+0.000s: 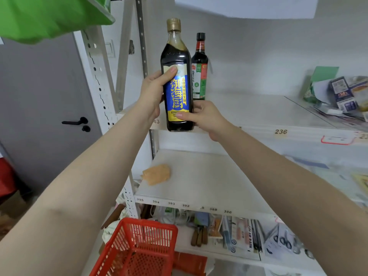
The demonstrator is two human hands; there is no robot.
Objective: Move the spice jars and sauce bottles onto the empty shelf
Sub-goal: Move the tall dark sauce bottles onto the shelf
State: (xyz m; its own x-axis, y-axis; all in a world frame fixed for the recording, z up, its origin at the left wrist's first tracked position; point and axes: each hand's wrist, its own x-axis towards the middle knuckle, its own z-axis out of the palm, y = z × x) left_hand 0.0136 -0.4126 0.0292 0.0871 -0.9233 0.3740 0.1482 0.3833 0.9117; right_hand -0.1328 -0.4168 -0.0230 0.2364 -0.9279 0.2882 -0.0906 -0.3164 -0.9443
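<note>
Nearest, a red basket (pixel 137 250) sits low in front of the shelving. Above it, a bare shelf board (pixel 209 182) carries an orange cloth (pixel 157 174) near its left edge. Higher, both hands hold a dark sauce bottle (pixel 177 80) with a blue and yellow label upright at the front edge of the upper shelf (pixel 258 110): the left hand (pixel 153 92) wraps its middle, the right hand (pixel 207 116) pinches its lower part, both grips closed on it. Just behind stands a second dark bottle (pixel 199 66), on that shelf. Boxes and packets (pixel 342 94) lie far right.
</note>
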